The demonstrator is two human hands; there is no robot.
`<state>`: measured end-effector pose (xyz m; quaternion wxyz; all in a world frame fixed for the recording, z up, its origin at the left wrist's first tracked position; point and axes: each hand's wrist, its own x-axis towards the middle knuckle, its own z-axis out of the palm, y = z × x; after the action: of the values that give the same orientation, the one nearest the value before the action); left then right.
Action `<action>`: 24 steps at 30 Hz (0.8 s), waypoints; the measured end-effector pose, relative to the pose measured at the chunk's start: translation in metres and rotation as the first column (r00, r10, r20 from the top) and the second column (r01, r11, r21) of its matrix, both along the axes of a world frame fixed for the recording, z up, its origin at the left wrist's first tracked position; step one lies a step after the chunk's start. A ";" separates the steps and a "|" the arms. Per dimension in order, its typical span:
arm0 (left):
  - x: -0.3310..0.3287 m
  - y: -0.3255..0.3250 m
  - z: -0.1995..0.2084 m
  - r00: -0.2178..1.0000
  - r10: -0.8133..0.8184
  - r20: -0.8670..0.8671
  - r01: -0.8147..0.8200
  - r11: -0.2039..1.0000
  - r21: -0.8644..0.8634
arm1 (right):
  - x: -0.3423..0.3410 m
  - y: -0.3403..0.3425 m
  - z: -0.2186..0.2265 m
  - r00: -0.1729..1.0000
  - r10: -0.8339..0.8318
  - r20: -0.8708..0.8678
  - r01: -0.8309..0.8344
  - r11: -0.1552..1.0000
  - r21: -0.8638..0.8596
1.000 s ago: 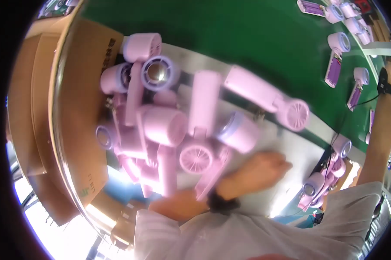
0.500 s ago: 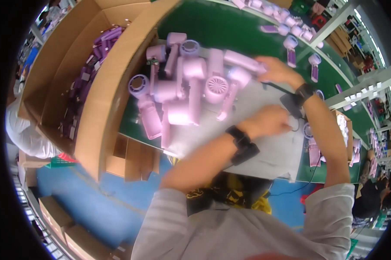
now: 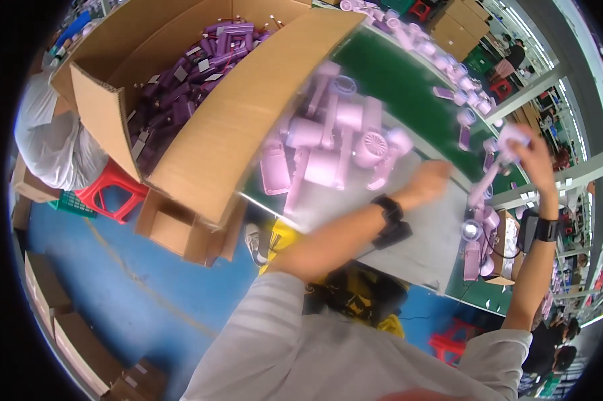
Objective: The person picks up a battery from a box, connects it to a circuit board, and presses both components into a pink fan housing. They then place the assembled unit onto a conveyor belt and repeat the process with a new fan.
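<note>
My right hand (image 3: 534, 160) is raised at the right, its fingers closed around the head of a pale pink handheld fan (image 3: 513, 138). The handle appears to slant down to the left over other fan parts. Above the grey mat (image 3: 427, 235) is my left hand (image 3: 427, 183), its fingers curled and blurred; whether anything is in them is hidden. To the left of that hand lies a pile of pink handheld fans (image 3: 325, 167), heads and handles crossing one another. A dark strap band (image 3: 548, 230) with a small box is on my right wrist, and a similar band (image 3: 387, 211) on my left.
A large cardboard box (image 3: 261, 110) full of purple parts (image 3: 181, 87) stands at the left, its wall beside the pile. More fans line the green table's (image 3: 395, 80) far edge. A small carton (image 3: 509, 257) and grey metal post (image 3: 575, 170) are at the right. A person sits by a red stool (image 3: 114, 190).
My right hand has moved from the fan pile to the right and now holds a fan. My left hand stays over the mat. The view has swung, showing more of the large box.
</note>
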<state>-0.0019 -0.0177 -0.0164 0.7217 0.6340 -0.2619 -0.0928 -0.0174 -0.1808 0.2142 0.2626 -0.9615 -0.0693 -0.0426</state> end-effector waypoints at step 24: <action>0.001 -0.051 -0.009 0.894 -0.120 0.432 -0.035 0.942 0.334 | 0.115 0.413 -0.010 0.565 0.690 -0.453 -0.819 0.405 -0.405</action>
<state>-0.0007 -0.0692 -0.0253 0.5223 0.7449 -0.4151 -0.0036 0.0977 0.2318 0.2042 -0.0456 -0.8518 -0.4788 0.2077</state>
